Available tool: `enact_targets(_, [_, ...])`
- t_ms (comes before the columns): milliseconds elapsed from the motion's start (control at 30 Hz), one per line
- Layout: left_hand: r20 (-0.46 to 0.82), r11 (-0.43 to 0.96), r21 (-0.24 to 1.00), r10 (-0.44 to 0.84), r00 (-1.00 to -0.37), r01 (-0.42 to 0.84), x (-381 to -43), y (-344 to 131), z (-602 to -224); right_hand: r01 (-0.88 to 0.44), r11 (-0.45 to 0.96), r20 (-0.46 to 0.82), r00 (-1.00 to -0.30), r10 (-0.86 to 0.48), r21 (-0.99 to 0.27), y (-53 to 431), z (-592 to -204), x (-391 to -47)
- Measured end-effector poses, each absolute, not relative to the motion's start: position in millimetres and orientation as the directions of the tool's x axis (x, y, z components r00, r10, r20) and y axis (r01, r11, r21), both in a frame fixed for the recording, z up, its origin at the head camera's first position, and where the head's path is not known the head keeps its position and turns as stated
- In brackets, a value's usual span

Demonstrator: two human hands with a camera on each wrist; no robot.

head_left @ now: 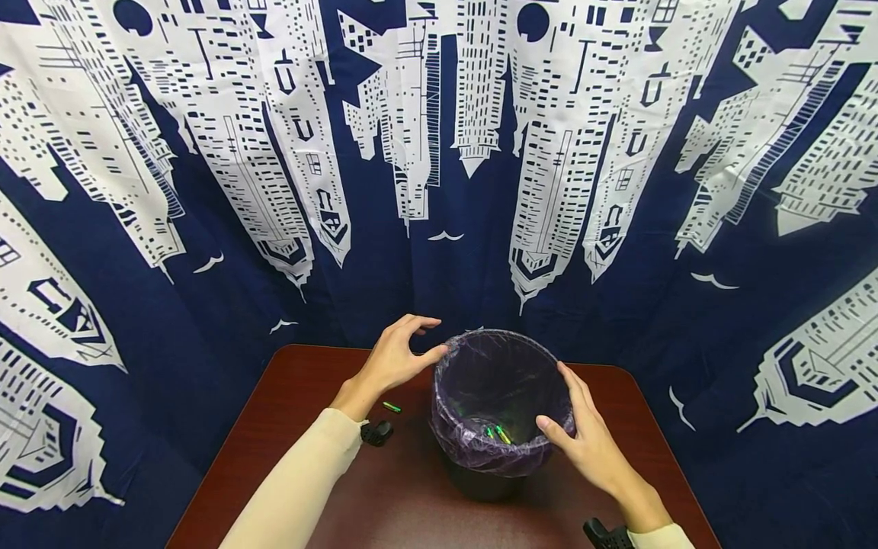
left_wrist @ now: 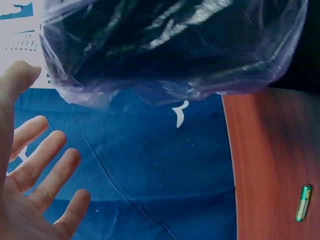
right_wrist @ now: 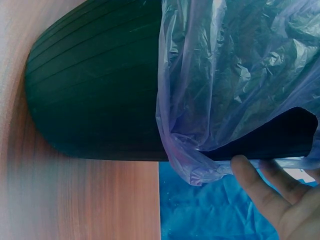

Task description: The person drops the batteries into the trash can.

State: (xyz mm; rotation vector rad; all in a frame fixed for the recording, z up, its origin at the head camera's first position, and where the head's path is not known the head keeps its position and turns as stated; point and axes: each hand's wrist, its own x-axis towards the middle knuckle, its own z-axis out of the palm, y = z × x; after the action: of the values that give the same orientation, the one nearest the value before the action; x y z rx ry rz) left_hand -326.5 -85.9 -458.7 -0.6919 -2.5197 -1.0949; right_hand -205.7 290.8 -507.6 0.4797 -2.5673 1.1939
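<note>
A dark green trash can (head_left: 480,485) stands on the table, lined with a translucent purple bag (right_wrist: 200,75) folded over its rim. Two green-and-gold batteries (head_left: 504,435) lie at the bottom inside. My left hand (head_left: 394,354) is at the can's left side, fingers spread, thumb tip right by the rim, holding nothing. Against the right side of the rim rests my right hand (head_left: 590,438), its fingers extended along the outside and thumb over the near edge. In the right wrist view its fingertips (right_wrist: 241,165) meet the edge of the bag, where bare can wall shows.
Another green battery (head_left: 392,407) lies on the reddish-brown wooden table (head_left: 302,396), left of the can. Behind and around the table hangs a navy curtain (head_left: 439,282) with white skyscraper prints. Each wrist wears a black strapped device (head_left: 376,433).
</note>
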Motion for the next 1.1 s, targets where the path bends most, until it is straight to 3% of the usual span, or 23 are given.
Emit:
enact_targets(567, [0.388,0.581,0.681,0.23,-0.892,0.446,-326.2,-112.3,-493.7,-0.401,0.62,0.382,-0.908,-0.173,-0.674,289.5,-508.3,-206.3])
enact_targets(1100, [0.299,0.631,0.698,0.173,-0.939,0.338,-325.1,-139.6,-549.3,-0.4,0.62,0.386,-0.907,-0.166,-0.674,288.9,-509.0,-204.3])
